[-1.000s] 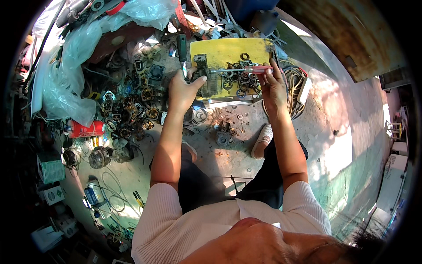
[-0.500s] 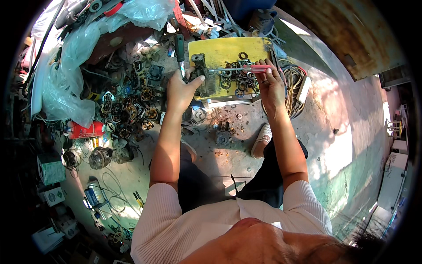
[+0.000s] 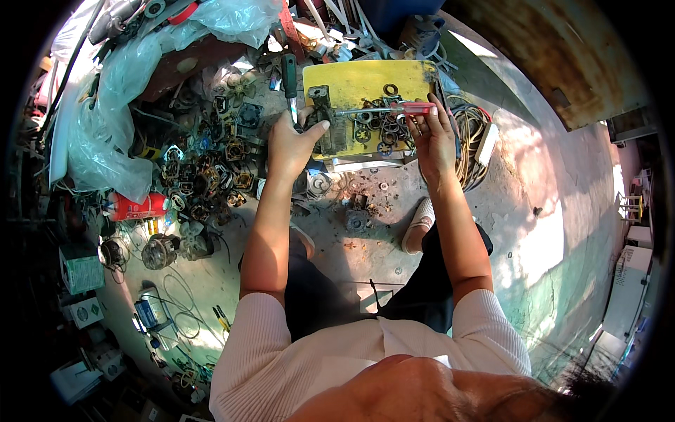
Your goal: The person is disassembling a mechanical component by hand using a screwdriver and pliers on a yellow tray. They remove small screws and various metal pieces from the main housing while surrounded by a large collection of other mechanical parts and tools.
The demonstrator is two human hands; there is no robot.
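My left hand (image 3: 290,144) is closed, its thumb lying against a dark, grimy metal part (image 3: 325,133) that stands at the left end of a yellow board (image 3: 365,74). A tool with a dark green handle (image 3: 289,74) and a shiny shaft sticks up from the same hand; its lower end is hidden by the fingers. Between the fingers and thumb of my right hand (image 3: 436,141) is the red translucent handle of a screwdriver (image 3: 416,108). Its metal shaft points left, with the tip at the metal part. Several rings and bearings (image 3: 387,126) lie on the board under the shaft.
Dismantled motor parts (image 3: 211,172) are heaped at left, beside a clear plastic bag (image 3: 116,133) and a red bottle-like object (image 3: 138,206). Coiled cable with a white power strip (image 3: 486,143) lies right of the board. Small scraps and a metal piece (image 3: 357,219) sit between my feet.
Little differs. My right hand's fingers have shifted slightly on the screwdriver handle, the index finger stretching further up along it. The left hand keeps its hold.
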